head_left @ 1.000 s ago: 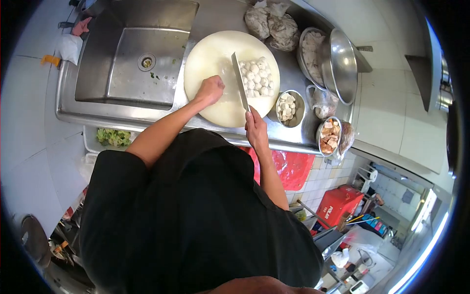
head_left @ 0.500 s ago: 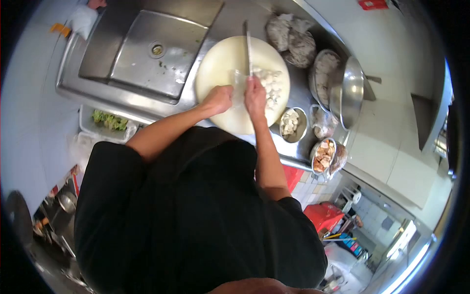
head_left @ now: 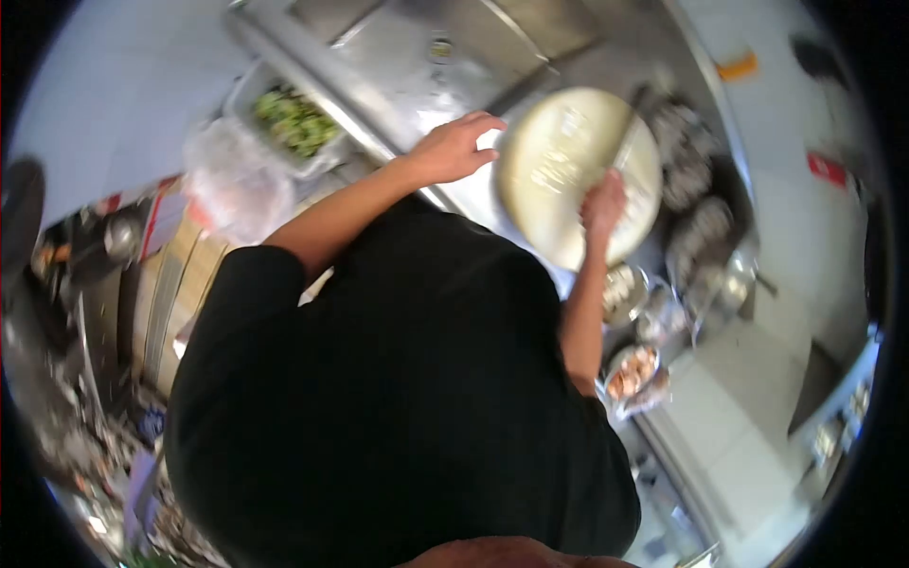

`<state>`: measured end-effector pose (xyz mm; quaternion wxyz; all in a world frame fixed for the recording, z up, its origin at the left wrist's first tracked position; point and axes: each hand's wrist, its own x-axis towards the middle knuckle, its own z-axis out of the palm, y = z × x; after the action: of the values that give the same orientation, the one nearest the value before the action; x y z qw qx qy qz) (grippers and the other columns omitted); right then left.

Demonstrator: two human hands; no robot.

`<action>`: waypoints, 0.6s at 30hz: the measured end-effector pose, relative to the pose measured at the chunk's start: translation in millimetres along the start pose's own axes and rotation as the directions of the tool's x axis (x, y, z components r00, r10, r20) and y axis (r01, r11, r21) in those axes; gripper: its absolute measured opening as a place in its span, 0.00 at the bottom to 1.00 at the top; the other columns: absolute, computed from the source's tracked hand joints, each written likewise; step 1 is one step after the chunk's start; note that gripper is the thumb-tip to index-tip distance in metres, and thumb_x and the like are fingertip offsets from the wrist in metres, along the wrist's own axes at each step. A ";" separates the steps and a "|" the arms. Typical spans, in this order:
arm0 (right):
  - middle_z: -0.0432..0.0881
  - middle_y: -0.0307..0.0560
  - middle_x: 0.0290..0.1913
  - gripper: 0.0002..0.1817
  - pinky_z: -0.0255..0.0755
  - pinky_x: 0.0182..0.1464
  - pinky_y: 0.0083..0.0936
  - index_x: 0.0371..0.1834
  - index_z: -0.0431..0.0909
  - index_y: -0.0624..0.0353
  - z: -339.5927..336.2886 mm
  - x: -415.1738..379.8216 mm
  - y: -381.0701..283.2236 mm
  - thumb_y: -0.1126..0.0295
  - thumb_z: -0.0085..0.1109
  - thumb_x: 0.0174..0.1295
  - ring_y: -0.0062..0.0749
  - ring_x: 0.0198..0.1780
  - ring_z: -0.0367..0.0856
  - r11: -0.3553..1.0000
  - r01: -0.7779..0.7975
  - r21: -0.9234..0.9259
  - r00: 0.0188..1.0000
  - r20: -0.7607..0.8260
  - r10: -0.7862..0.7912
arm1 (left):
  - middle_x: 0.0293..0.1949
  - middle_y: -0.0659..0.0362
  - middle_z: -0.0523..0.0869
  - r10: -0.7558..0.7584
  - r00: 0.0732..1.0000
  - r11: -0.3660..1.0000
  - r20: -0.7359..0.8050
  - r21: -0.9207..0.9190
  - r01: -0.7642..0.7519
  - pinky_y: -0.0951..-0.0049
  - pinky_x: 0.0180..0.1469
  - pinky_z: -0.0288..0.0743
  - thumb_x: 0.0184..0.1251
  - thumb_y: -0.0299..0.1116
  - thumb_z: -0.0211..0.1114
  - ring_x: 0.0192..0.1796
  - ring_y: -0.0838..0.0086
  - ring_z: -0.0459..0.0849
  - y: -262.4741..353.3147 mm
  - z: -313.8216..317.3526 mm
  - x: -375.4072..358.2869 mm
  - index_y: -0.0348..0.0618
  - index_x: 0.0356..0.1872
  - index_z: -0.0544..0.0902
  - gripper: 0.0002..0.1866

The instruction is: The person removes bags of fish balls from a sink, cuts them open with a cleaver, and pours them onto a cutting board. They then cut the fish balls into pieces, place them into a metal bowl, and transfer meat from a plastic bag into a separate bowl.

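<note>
My right hand [head_left: 604,204] is closed around the handle of a knife [head_left: 627,138], whose blade points away from me over a round, cream-coloured cutting board [head_left: 533,170]. A crinkled clear plastic bag [head_left: 561,163] lies on the board, left of that hand. Pale chopped pieces [head_left: 640,204] sit at the board's right side, blurred and partly covered by my right hand. Left of the board, my left hand [head_left: 453,150] hovers near the sink's edge with thumb and fingers apart, holding nothing I can see.
A steel sink [head_left: 388,66] lies at upper left. Below it stands a container of green vegetables [head_left: 298,123] beside a whitish plastic bag [head_left: 241,185]. Right of the board are bagged food [head_left: 684,151], a bowl of white pieces [head_left: 620,292] and a bowl of orange-pink chunks [head_left: 632,372].
My left hand has let go of the clear plastic bag and moved left off the board. The view has turned and shifted. The knife stays in my right hand.
</note>
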<state>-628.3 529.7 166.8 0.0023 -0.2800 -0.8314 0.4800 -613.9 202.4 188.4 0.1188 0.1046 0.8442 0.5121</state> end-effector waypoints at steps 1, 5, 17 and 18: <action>0.68 0.38 0.13 0.29 0.59 0.13 0.26 0.28 0.71 0.54 -6.1 -9.4 -14.6 0.42 0.41 0.80 0.26 0.11 0.66 0.998 -0.055 0.036 0.998 0.004 0.055 | 0.68 0.55 0.76 0.049 0.996 0.999 0.081 -0.001 -0.049 0.62 0.53 0.81 0.67 0.32 0.70 0.45 0.61 0.88 12.2 14.2 10.3 0.47 0.67 0.76 0.27; 0.71 0.40 0.16 0.28 0.64 0.15 0.26 0.29 0.71 0.57 -25.4 -48.0 -59.9 0.46 0.41 0.82 0.26 0.13 0.69 0.964 -0.095 0.248 0.995 0.018 0.094 | 0.79 0.50 0.62 0.215 0.939 0.933 0.270 0.227 -0.279 0.54 0.63 0.78 0.64 0.36 0.73 0.57 0.55 0.86 51.3 69.4 44.8 0.50 0.75 0.69 0.37; 0.72 0.37 0.21 0.26 0.66 0.20 0.23 0.66 0.78 0.61 -47.9 -168.1 -15.2 0.52 0.43 0.84 0.20 0.17 0.69 0.964 -0.244 0.103 0.958 0.178 0.223 | 0.41 0.47 0.84 0.263 0.907 0.878 0.329 0.308 -0.366 0.52 0.52 0.80 0.73 0.33 0.61 0.46 0.49 0.86 23.8 90.5 80.9 0.38 0.38 0.86 0.10; 0.73 0.39 0.21 0.26 0.69 0.25 0.25 0.69 0.76 0.62 -47.3 -177.5 -18.9 0.53 0.44 0.83 0.22 0.20 0.72 0.947 -0.317 0.062 0.935 0.190 0.300 | 0.41 0.47 0.84 0.261 0.906 0.878 0.332 0.309 -0.366 0.52 0.52 0.80 0.73 0.33 0.61 0.46 0.48 0.86 21.8 90.9 83.5 0.38 0.38 0.86 0.10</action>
<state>-474.5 477.1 254.4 -0.1345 -0.3627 -0.7512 0.5348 -664.1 313.5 159.4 0.1303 0.3329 0.8702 0.3390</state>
